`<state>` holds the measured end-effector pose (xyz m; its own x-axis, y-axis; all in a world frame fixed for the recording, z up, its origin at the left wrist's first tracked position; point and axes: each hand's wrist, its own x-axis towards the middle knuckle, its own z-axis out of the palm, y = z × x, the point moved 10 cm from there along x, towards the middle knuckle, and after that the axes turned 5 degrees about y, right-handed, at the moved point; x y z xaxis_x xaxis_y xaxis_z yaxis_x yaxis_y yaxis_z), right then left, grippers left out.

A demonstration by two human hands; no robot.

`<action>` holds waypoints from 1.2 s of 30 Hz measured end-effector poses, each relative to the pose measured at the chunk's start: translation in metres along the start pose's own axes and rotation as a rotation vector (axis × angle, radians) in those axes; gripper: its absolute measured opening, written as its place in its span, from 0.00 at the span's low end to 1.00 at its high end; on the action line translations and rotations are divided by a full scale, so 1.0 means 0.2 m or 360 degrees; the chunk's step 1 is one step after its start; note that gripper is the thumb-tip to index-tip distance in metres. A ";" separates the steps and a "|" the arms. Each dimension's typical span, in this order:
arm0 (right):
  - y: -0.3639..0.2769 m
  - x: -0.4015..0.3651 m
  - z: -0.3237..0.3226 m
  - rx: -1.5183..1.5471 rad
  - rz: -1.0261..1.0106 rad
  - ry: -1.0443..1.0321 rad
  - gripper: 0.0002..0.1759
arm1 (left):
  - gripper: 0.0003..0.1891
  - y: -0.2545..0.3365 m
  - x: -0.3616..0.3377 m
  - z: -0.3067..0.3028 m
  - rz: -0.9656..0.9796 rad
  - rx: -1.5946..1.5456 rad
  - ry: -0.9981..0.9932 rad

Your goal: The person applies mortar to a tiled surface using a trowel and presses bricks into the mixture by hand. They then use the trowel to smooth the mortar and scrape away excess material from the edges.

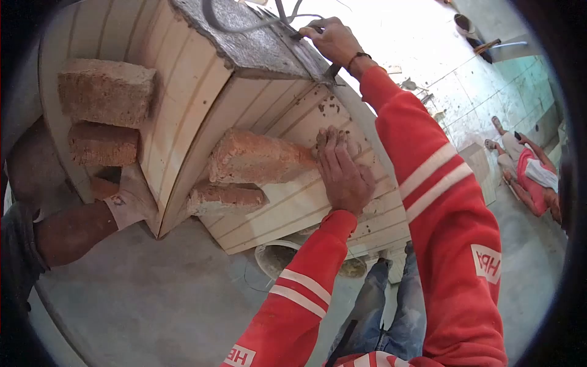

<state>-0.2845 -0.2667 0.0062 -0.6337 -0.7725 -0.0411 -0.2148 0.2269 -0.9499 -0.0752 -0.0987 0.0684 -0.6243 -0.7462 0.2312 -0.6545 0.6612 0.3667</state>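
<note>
Left hand [343, 177] lies flat and open on the cream ribbed panel [287, 214], fingers close together, fingertips muddy and touching the right end of a brick [257, 156] set against the panel. Right hand [333, 40], far up, is closed around a dark tool [331, 71] at the edge of the grey mortar top [257, 49], beside a cable [241, 25]. Near left, a co-worker's gloved hand [131, 199] grips the panel edge below two more bricks [107, 92]

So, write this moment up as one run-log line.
left hand flat on tiled wall, fingertips at brick | right hand grips dark tool at mortar top | co-worker's hand at wall corner
</note>
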 end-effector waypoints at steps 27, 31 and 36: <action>0.34 -0.20 0.03 0.0060 -0.0136 0.0022 0.25 | 0.35 0.00 -0.01 0.03 0.0004 0.0032 -0.0047; 0.20 -0.01 0.07 0.0123 -0.0007 -0.0034 0.24 | 0.39 -0.02 -0.02 0.05 0.0036 0.0065 -0.0044; 0.23 -0.19 0.00 0.0167 -0.0202 0.0074 0.21 | 0.39 -0.03 -0.02 0.05 0.0009 0.0040 -0.0063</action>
<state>-0.2704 -0.2278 -0.0366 -0.6406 -0.7622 0.0935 -0.2185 0.0641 -0.9737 -0.0727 -0.0991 0.0553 -0.6441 -0.7391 0.1970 -0.6611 0.6675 0.3425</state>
